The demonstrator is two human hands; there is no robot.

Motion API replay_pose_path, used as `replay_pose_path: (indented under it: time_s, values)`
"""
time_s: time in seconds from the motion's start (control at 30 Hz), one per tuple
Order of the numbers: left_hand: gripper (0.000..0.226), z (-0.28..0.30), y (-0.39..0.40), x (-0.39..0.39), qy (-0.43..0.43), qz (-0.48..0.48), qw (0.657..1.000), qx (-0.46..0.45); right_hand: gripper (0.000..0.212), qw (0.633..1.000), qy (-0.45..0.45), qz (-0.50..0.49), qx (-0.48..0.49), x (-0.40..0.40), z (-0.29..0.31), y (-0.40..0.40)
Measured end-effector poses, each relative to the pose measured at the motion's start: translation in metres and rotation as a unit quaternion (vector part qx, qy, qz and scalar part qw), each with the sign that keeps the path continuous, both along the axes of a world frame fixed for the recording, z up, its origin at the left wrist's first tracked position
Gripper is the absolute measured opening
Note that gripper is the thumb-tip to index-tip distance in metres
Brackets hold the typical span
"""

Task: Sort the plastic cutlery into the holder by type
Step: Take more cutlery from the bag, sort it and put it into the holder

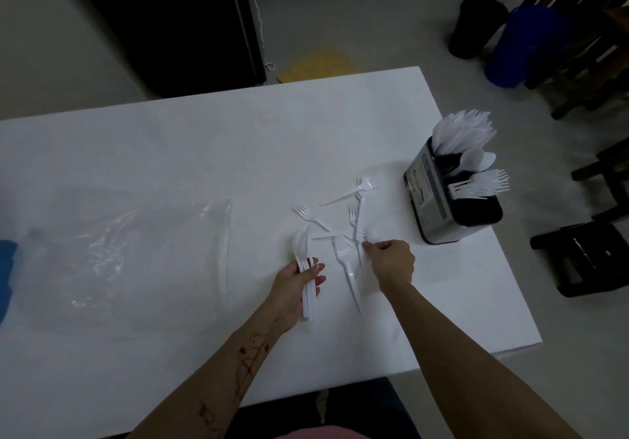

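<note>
Several white plastic forks [343,224] lie scattered on the white table [204,153], right of centre. My left hand [299,285] grips a bundle of white cutlery [304,261] with the heads pointing away from me. My right hand [391,263] pinches a fork [360,231] from the loose pile at its fingertips. One long fork [345,268] lies between my hands. The black and silver cutlery holder [442,200] stands at the table's right edge, with knives at the back, spoons in the middle and forks at the front.
A crumpled clear plastic bag [136,251] lies on the table's left part, with something blue [6,268] at the far left edge. Dark stools [592,255], a black bin [474,27] and a blue container [517,47] stand on the floor to the right.
</note>
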State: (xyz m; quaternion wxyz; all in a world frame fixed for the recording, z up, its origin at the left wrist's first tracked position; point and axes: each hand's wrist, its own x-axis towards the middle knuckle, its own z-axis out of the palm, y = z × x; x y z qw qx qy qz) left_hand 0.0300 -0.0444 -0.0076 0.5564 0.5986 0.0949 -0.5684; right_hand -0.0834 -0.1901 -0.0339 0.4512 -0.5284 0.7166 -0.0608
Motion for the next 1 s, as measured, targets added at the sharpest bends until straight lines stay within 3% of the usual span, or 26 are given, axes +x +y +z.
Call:
replay_pose_path:
  time_s: [0.2, 0.5, 0.7, 1.0]
  values:
    - [0.007, -0.009, 0.001, 0.002, -0.001, 0.028, 1.0, 0.007, 0.026, 0.999, -0.027, 0.013, -0.016, -0.006, 0.001, -0.006]
    - [0.011, -0.003, -0.008, -0.005, -0.02, 0.024, 0.999, -0.027, 0.019, 0.97, -0.143, 0.011, -0.199, -0.009, 0.037, 0.004]
    - [0.02, 0.0, -0.016, -0.011, -0.046, -0.023, 0.998, -0.047, 0.024, 0.969, -0.209, 0.114, -0.06, 0.01, 0.038, 0.022]
    - [0.024, -0.004, -0.013, -0.007, -0.073, -0.073, 0.992, -0.075, 0.025, 0.965, -0.159, 0.204, -0.05, 0.023, 0.032, 0.026]
